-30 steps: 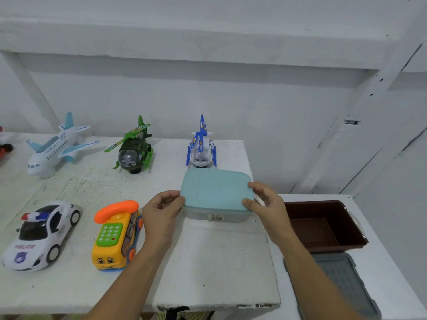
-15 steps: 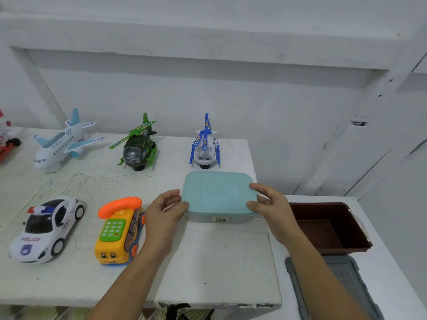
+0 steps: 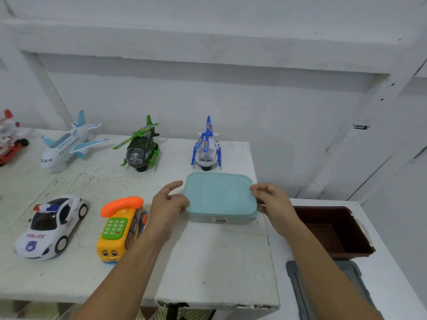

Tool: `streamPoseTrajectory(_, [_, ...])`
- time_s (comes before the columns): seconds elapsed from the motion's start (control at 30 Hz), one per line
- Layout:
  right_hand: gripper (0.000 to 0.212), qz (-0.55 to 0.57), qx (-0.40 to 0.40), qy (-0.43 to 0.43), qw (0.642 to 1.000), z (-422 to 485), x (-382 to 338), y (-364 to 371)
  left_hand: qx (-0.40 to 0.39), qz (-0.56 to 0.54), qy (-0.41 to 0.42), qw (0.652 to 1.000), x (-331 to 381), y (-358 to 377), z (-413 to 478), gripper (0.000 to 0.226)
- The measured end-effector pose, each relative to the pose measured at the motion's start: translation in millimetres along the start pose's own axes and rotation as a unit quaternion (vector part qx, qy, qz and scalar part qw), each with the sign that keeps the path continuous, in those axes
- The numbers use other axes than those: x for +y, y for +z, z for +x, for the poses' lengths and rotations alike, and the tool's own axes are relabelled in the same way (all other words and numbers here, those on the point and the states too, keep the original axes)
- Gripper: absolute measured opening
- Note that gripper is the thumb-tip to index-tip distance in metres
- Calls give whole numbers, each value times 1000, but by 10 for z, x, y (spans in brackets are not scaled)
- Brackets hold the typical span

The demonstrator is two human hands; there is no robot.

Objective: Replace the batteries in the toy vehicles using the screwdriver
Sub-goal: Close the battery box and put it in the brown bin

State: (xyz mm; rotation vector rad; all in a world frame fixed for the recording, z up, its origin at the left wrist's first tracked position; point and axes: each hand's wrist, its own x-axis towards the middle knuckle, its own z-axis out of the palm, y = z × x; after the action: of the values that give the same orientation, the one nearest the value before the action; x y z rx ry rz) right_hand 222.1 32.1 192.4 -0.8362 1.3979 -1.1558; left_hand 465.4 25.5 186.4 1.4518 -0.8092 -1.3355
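Toy vehicles stand upright and apart on a white counter [image 3: 208,262], each facing the near edge: a white-and-blue airplane [image 3: 67,144], a green helicopter [image 3: 139,148] and a blue-and-white helicopter [image 3: 206,147] along the back, a white police car [image 3: 52,227] and a yellow-and-orange telephone-shaped car [image 3: 121,229] nearer the front.

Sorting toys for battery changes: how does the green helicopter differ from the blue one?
Colour: the green helicopter is dark camouflage with green blades and skids; the blue helicopter is white with blue ones. Blades: the green helicopter's spread sideways, the blue helicopter's run roughly front to back. Place: the green one stands nearer the toy airplane, the blue one just behind the teal-lidded box. Both stand upright, facing the camera.
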Motion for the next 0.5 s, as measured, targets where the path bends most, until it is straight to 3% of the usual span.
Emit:
streamPoseTrajectory(0.1, [10, -43, 22, 20, 999, 104, -108, 65, 17, 19, -36, 999, 180, 110, 176, 9])
streamPoseTrajectory(0.23, [27, -126, 23, 79, 989, 193, -213, 129, 39, 36, -75, 996, 241, 195, 399, 20])
streamPoseTrajectory(0.5, [20, -124, -10, 187, 974, 269, -368, 55, 25, 43, -98, 994, 251, 187, 453, 14])
